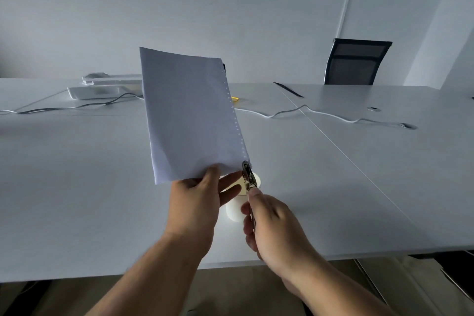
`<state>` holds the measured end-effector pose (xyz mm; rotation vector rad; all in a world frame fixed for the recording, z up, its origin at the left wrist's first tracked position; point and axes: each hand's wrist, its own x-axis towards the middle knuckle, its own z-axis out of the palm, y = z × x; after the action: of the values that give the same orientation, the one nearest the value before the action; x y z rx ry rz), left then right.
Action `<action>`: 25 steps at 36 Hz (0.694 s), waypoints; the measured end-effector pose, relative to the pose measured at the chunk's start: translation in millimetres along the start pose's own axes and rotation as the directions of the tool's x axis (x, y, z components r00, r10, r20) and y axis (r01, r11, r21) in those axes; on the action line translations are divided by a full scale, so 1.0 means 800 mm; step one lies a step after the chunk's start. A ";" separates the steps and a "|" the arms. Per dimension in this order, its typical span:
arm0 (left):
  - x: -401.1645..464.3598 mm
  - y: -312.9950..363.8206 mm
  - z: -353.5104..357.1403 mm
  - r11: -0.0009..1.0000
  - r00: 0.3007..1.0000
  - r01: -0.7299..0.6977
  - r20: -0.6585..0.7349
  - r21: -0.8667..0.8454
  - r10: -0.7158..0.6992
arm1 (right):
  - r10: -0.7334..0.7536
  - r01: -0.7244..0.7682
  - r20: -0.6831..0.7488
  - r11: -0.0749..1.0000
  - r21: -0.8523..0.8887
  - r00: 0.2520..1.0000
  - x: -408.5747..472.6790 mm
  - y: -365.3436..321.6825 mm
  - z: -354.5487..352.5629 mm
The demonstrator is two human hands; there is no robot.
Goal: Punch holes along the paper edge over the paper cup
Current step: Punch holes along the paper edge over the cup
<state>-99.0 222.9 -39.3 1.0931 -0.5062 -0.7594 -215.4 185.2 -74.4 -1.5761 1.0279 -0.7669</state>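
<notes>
My left hand point(198, 200) pinches the lower edge of a white paper sheet point(189, 115) and holds it upright above the table. A row of small punched holes runs down the sheet's right edge. My right hand point(275, 226) grips a metal hole punch point(248, 177), whose jaws sit on the sheet's bottom right corner. Directly beneath the punch stands a white paper cup point(234, 209), partly hidden by both hands.
The white table point(89, 187) carries a white cable point(320, 114), a white power strip point(100, 92) at the back left, a small yellow item point(235, 99) behind the sheet and a dark strip point(288, 89). A black mesh chair point(356, 61) stands behind the table at right.
</notes>
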 end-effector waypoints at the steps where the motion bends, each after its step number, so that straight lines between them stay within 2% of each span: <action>1: 0.000 0.000 0.000 1.000 1.000 0.001 -0.001 0.000 -0.001 | 0.000 0.000 -0.001 1.000 0.003 1.000 0.000 0.000 0.000; 19: 0.003 -0.007 -0.004 1.000 1.000 0.011 -0.011 -0.019 -0.011 | -0.002 0.002 -0.005 1.000 -0.022 1.000 -0.001 -0.006 0.000; 25: 0.008 -0.010 -0.009 1.000 1.000 0.003 -0.030 0.000 -0.002 | 0.120 -0.119 0.036 0.993 -0.019 0.992 -0.002 -0.014 -0.011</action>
<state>-92.2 220.4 -49.0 1.1040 -0.4799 -0.7443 -221.6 183.5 -61.7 -1.5224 1.0939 -0.6469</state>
